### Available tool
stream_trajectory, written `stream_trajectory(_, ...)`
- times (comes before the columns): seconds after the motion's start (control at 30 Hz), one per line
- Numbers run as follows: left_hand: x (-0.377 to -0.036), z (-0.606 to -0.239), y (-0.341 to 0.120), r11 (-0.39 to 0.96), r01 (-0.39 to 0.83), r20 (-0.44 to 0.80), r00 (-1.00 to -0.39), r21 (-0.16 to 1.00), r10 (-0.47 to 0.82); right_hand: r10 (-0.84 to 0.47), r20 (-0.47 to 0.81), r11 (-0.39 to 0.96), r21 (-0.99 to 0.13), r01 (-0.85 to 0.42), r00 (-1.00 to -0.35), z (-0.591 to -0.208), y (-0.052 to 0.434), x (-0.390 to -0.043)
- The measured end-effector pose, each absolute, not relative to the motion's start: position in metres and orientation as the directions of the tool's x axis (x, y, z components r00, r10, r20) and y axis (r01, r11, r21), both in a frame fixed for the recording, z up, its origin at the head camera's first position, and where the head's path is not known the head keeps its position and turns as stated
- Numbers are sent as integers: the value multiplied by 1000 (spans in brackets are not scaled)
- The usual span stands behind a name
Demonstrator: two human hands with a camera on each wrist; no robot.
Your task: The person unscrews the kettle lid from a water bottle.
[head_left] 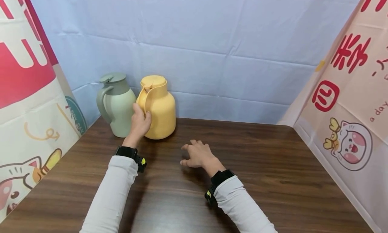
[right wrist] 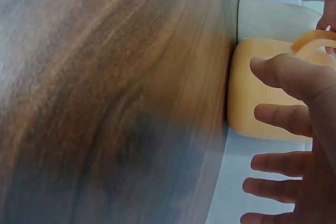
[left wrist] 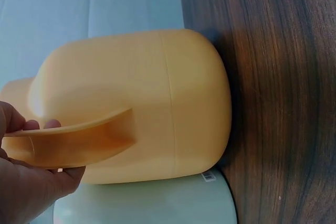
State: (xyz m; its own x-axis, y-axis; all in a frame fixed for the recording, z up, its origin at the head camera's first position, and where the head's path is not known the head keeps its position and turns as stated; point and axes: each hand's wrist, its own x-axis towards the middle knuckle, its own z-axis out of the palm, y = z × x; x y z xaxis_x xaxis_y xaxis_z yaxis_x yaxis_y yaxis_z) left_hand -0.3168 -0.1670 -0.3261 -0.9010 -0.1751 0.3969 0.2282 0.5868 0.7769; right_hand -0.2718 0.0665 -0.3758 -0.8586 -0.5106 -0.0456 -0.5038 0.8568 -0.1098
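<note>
A yellow jug [head_left: 160,108] with a lid and a side handle stands at the back of the wooden table [head_left: 257,165]. A pale green jug [head_left: 119,105] stands touching it on the left. My left hand [head_left: 140,121] grips the yellow jug's handle [left wrist: 79,140], with its fingers curled round it. The left wrist view shows the yellow jug [left wrist: 147,103] close up and the green jug [left wrist: 147,205] beside it. My right hand [head_left: 197,153] is open just above the table in front of the yellow jug [right wrist: 257,98], fingers [right wrist: 283,119] spread and holding nothing.
A pale blue cloth wall [head_left: 212,40] rises right behind the jugs. Printed cloth panels close in the left side [head_left: 27,101] and the right side [head_left: 348,108]. Bare dark wood stretches from the jugs to the near edge and to the right.
</note>
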Motion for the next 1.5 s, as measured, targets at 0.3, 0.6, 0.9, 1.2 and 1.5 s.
stream_trajectory(0.3,-318,-325,-166,598,224,384,-911,770,-153,-507,-43,859,-107,-500,-861,-377,67,-271)
stream_trajectory(0.6,-314,-329,-163,564,240,407,-894,790,-190,-511,-36,854,-136,-503,-859,-377,70,-271)
stream_trajectory(0.9,-309,-335,-154,545,276,478,-835,792,-271,-503,-22,853,-177,-492,-864,-375,77,-272)
stream_trajectory(1.2,-302,-341,-148,539,295,517,-792,789,-324,-485,-13,859,-195,-474,-874,-374,88,-270)
stream_trajectory(1.5,-296,-343,-143,513,324,526,-788,795,-319,-482,-7,861,-189,-472,-876,-370,99,-270)
